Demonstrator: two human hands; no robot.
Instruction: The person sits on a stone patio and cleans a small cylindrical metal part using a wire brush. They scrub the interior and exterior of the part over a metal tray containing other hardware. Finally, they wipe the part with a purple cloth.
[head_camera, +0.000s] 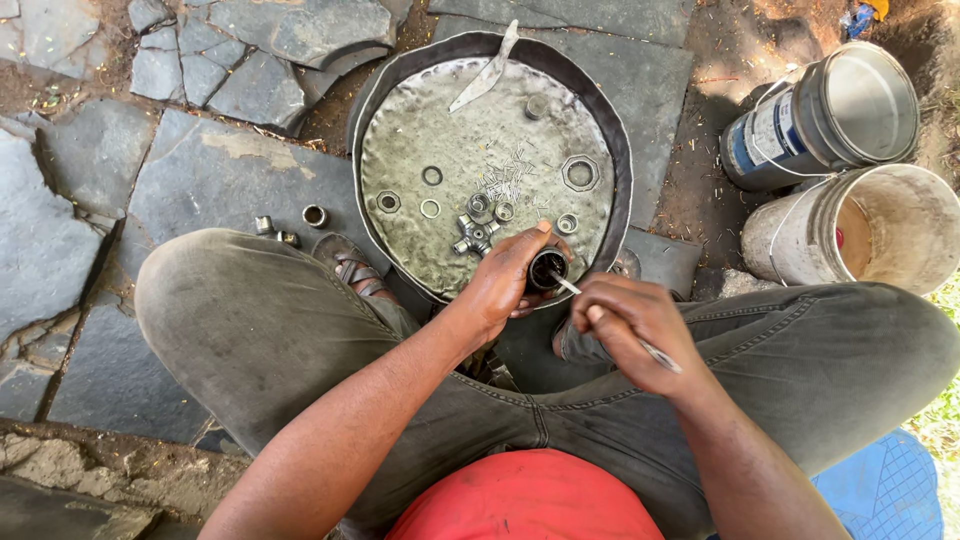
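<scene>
Left hand (505, 280) grip closed around small dark bearing cup (546, 268), held over near rim of round metal pan (400, 90). Right hand (630, 325) grip pinches thin metal rod (610, 317), tip touching cup. Cross-shaped joint (474, 236), rings, nuts lie in pan just left. Two buckets (850, 230) far right.

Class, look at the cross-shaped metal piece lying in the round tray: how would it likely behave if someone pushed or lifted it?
The cross-shaped metal piece looks solid, so probably stiff and heavy for its size. Its four arms lie flat on the tray, so a push would likely slide it, not roll it. It looks dull and grimy, possibly greasy and slippery, though that is uncertain.
</scene>
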